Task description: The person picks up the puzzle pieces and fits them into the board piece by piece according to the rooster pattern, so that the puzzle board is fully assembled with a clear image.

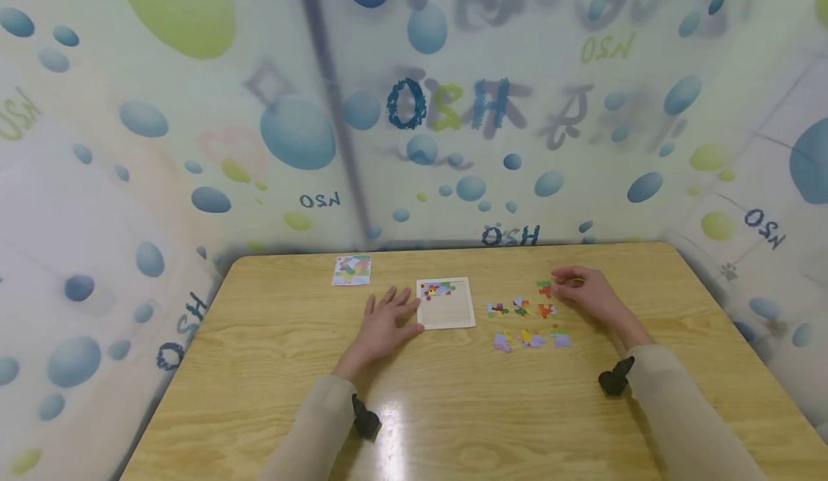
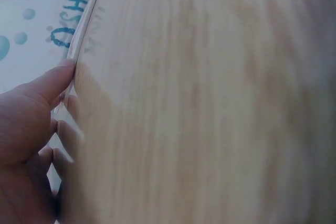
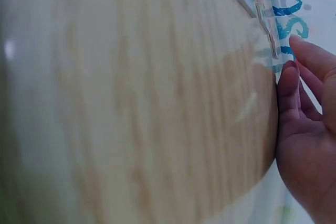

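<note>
A square wooden puzzle tray [image 1: 446, 315] lies mid-table, with several joined jigsaw pieces [image 1: 438, 290] along its top left. My left hand [image 1: 384, 326] rests beside it, fingers spread, thumb at the tray's lower left corner. In the left wrist view the thumb [image 2: 50, 82] meets the tray's edge. To the right, loose jigsaw pieces [image 1: 521, 308] lie in rough rows. My right hand [image 1: 589, 290] is at the top right piece [image 1: 544, 289], its fingertips close to that piece's right side. Nothing shows between the thumb and the bent fingers [image 3: 289, 85] in the right wrist view.
A picture card [image 1: 352, 270] of the puzzle lies at the back left of the wooden table [image 1: 453, 402]. Behind the table stands a printed wall [image 1: 453, 179], with more walls at both sides.
</note>
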Demonstrator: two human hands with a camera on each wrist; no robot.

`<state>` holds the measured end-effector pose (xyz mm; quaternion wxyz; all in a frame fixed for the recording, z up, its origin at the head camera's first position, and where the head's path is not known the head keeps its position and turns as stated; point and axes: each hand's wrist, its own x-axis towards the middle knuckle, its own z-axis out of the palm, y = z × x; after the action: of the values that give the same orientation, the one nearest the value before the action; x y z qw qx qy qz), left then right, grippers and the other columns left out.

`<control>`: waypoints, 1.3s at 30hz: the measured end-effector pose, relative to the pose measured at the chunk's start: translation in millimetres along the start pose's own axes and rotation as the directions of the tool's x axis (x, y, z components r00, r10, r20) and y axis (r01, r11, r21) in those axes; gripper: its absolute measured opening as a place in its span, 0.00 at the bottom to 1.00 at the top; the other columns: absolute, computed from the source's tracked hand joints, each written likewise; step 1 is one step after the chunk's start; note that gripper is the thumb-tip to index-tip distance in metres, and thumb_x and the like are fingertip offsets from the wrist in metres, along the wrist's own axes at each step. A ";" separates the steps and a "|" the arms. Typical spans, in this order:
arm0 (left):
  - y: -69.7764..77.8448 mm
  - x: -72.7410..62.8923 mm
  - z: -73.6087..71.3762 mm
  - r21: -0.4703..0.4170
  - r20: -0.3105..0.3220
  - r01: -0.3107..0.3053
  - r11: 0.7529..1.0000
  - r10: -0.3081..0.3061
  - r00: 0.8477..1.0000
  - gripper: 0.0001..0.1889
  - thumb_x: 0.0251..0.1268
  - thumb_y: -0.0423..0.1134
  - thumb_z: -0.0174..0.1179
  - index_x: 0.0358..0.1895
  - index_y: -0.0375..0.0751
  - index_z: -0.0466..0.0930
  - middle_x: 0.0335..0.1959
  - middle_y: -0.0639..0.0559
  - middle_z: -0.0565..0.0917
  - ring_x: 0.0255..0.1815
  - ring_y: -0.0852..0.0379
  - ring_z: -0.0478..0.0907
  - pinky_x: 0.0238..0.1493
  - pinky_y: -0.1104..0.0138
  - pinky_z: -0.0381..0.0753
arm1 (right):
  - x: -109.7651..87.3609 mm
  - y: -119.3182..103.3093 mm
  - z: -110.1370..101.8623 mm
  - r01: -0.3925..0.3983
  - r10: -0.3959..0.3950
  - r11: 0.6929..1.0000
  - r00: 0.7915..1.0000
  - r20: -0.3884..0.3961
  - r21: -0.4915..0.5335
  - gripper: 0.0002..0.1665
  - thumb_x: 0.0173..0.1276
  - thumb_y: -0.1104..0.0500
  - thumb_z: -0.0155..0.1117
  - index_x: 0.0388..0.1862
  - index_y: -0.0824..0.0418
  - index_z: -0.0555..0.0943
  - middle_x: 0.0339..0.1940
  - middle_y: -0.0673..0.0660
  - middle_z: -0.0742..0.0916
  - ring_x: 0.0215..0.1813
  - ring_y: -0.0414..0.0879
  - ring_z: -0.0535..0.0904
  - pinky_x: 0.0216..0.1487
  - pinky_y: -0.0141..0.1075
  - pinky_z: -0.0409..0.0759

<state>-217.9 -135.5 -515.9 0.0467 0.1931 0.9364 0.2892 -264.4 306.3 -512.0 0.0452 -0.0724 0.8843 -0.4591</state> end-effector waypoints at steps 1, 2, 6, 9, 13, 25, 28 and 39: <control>0.0 -0.2 -0.2 0.000 0.001 0.001 1.000 -0.001 1.000 0.30 0.72 0.53 0.64 0.72 0.45 0.74 0.79 0.46 0.63 0.83 0.40 0.48 0.77 0.37 0.30 | 0.6 -0.2 0.1 0.001 0.000 1.000 1.000 0.017 -0.006 0.28 0.73 0.57 0.68 0.65 0.72 0.78 0.55 0.69 0.84 0.51 0.55 0.83 0.45 0.30 0.81; -0.2 -0.4 -0.2 0.000 -0.001 -0.002 1.000 0.002 1.000 0.30 0.72 0.52 0.64 0.72 0.45 0.75 0.79 0.46 0.63 0.82 0.39 0.48 0.76 0.37 0.31 | 0.9 -0.6 0.3 0.000 0.000 1.000 0.999 0.033 -0.012 0.28 0.73 0.56 0.69 0.65 0.72 0.77 0.55 0.68 0.84 0.50 0.54 0.83 0.45 0.31 0.81; -0.3 -0.8 -0.9 -0.009 -0.007 -0.013 1.000 0.013 1.000 0.30 0.72 0.52 0.65 0.72 0.43 0.75 0.79 0.44 0.64 0.82 0.37 0.49 0.76 0.35 0.32 | 2.0 -0.9 1.6 0.000 0.004 0.999 0.997 0.076 -0.044 0.29 0.73 0.55 0.69 0.66 0.71 0.77 0.55 0.66 0.84 0.48 0.51 0.81 0.45 0.35 0.81; -0.3 -0.9 -0.7 -0.011 -0.008 -0.015 1.000 0.015 1.000 0.30 0.72 0.51 0.65 0.72 0.42 0.75 0.78 0.43 0.64 0.82 0.37 0.49 0.76 0.35 0.33 | 3.2 -0.8 2.7 0.007 -0.001 0.997 0.996 0.090 -0.072 0.29 0.73 0.56 0.69 0.66 0.70 0.78 0.56 0.67 0.84 0.48 0.51 0.81 0.46 0.37 0.81; 0.6 -1.0 -0.1 -0.007 -0.004 -0.012 1.000 0.012 1.000 0.30 0.72 0.52 0.64 0.72 0.42 0.75 0.79 0.43 0.64 0.82 0.37 0.48 0.76 0.36 0.33 | 4.0 -3.8 3.2 0.022 -0.010 0.994 0.994 0.110 -0.103 0.28 0.74 0.58 0.68 0.67 0.71 0.77 0.57 0.69 0.83 0.49 0.54 0.80 0.48 0.43 0.81; 0.8 -0.4 0.5 -0.019 -0.006 -0.001 1.000 0.001 1.000 0.30 0.71 0.51 0.65 0.72 0.44 0.75 0.79 0.45 0.63 0.83 0.39 0.47 0.76 0.37 0.30 | 2.9 -12.0 4.2 -0.022 0.036 0.994 0.991 0.132 -0.110 0.27 0.72 0.59 0.68 0.64 0.72 0.76 0.54 0.67 0.82 0.49 0.55 0.79 0.50 0.47 0.79; -0.3 -0.9 0.8 -0.018 -0.001 0.004 1.000 -0.004 1.000 0.30 0.71 0.51 0.65 0.72 0.45 0.75 0.79 0.46 0.62 0.83 0.40 0.46 0.77 0.38 0.30 | 1.3 -10.8 6.2 -0.027 0.036 0.996 0.993 0.110 -0.088 0.26 0.71 0.60 0.69 0.62 0.73 0.75 0.50 0.66 0.83 0.47 0.54 0.79 0.48 0.45 0.79; 0.9 -2.0 -1.9 -0.016 0.009 0.000 1.000 0.000 1.000 0.30 0.72 0.52 0.64 0.72 0.45 0.75 0.79 0.45 0.62 0.83 0.39 0.47 0.77 0.37 0.31 | -2.4 -10.7 11.1 -0.014 0.014 0.998 1.000 0.003 -0.055 0.23 0.70 0.61 0.71 0.57 0.73 0.76 0.44 0.63 0.82 0.42 0.51 0.78 0.40 0.37 0.78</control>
<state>-216.2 -136.6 -513.8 0.0525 0.1939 0.9339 0.2957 -259.5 291.6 -509.6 0.0478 -0.0683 0.8971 -0.4340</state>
